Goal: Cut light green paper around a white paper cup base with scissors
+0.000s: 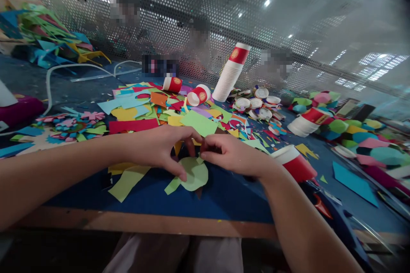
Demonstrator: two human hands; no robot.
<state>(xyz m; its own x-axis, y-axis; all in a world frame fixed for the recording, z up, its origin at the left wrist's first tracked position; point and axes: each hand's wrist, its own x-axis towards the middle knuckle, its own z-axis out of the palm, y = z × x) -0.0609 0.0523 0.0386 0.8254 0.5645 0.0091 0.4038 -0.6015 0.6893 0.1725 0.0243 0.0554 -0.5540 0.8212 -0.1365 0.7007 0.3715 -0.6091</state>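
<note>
round green paper (pixel 196 174), lower middle of the frame
left hand (pixel 166 145) loosely spread, thumb touching the paper; right hand (pixel 232 153) curled at its upper edge, whether pinching i cannot tell.

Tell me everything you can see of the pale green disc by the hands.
The pale green disc looks like thin paper, roughly round with a slightly uneven edge. It appears to lie nearly flat on the dark blue tabletop, near the front edge. The left hand has its thumb tip on the disc's left side; the right hand is by a small green tab at its upper right. A green strip juts out lower left; whether it is attached is unclear.
</note>
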